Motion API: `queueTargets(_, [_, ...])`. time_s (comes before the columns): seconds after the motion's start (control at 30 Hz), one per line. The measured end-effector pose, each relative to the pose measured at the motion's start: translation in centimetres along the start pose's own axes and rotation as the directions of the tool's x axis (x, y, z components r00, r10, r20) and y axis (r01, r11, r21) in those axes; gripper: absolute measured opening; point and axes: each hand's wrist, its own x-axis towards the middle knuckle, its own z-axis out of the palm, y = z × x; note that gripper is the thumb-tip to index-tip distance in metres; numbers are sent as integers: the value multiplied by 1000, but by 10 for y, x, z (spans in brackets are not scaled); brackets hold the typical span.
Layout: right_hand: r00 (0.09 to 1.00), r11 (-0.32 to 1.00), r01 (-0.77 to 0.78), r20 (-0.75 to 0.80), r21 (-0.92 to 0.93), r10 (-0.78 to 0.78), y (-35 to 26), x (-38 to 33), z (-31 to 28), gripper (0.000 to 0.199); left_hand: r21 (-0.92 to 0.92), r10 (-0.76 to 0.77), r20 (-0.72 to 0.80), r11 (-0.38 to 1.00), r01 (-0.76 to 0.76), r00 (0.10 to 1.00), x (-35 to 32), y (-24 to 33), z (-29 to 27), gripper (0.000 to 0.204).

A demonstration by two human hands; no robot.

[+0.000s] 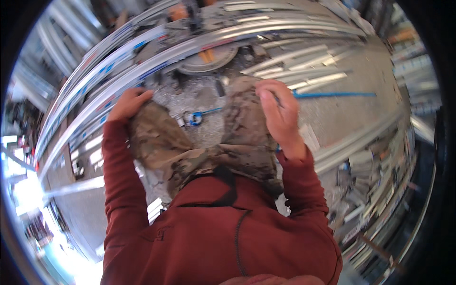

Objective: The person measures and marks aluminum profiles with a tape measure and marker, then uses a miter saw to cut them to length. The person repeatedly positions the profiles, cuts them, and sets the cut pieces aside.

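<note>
— Left hand [129, 103]?
— Closed over the left knee of the camouflage trousers [204, 152], fingers curled into the cloth.
— Right hand [280, 114]?
— Resting on the right knee, fingers bent, pinching the fabric near the top.
— Trousers where?
— Mid-picture, above the red pullover [213, 237], legs spread over the gritty floor [209, 128].
— Around them?
— Long metal rails [156, 61] curving across the top, loose metal strips [304, 64] to the right, a round grey disc [206, 59] beyond the knees, a blue clip [194, 118] on the floor between the legs.
</note>
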Motion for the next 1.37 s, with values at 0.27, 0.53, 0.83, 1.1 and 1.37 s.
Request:
queueTargets(0.27, [870, 854, -459, 69, -245, 488, 58, -144, 13, 88, -404, -84, 273, 894, 194, 958, 44, -49, -4, 51])
queueTargets(0.53, [838, 820, -480, 115, -312, 534, 47, -134, 29, 102, -454, -119, 299, 855, 251, 947, 50, -50, -1, 55])
queueTargets(0.83, [849, 841, -485, 100, -240, 518, 57, -131, 31, 96, -475, -161, 223, 843, 251, 961, 35, -66, -4, 56])
queueTargets(1.1, [885, 864, -446, 28, -231, 464, 65, -137, 33, 90, -346, -79, 126, 931, 119, 989, 38, -67, -2, 56])
queueTargets(1.37, [871, 850, -483, -13, -210, 491, 68, -144, 23, 88, -329, 27, 80, 944, 1, 996, 53, -74, 7, 54])
